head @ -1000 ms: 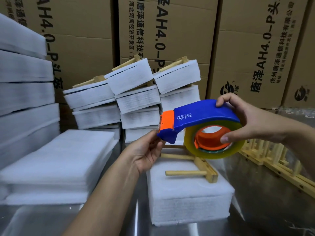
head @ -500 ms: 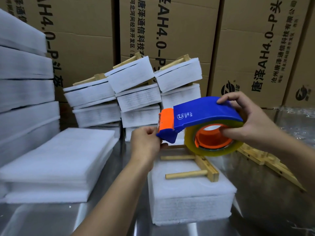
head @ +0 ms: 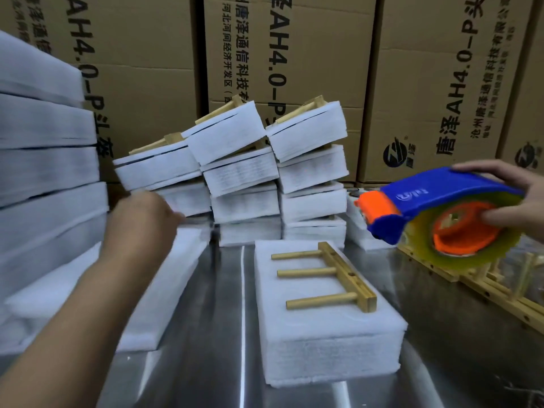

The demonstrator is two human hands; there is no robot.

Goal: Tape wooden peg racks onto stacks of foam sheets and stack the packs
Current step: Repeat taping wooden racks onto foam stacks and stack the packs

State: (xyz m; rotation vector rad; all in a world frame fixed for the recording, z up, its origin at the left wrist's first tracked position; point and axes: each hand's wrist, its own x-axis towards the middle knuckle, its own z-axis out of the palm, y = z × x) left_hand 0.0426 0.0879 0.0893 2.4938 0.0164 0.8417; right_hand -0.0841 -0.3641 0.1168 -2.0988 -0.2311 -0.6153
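Foam sheets in a neat white stack (head: pixel 323 334) sit on the steel table (head: pixel 212 372) at the middle of the head view, and a wooden peg rack (head: pixel 332 278) lies flat on top of them, its bar along the right side and its three pegs pointing left. The right hand (head: pixel 518 201) holds a blue and orange tape dispenser (head: pixel 435 213) in the air above and to the right of the stack, clear of it, with fingers curled over the blue top and another tucked into the orange core of the roll. The left hand (head: pixel 141 222) hovers over a lower, wider foam pile (head: pixel 173 293) on the left; it is blurred, so how its fingers lie cannot be told. Behind, finished packs (head: pixel 265 172) are piled in leaning columns against printed cardboard boxes (head: pixel 294 54), tall foam piles (head: pixel 44 172) stand at far left, and more racks (head: pixel 500 293) lie along the right edge
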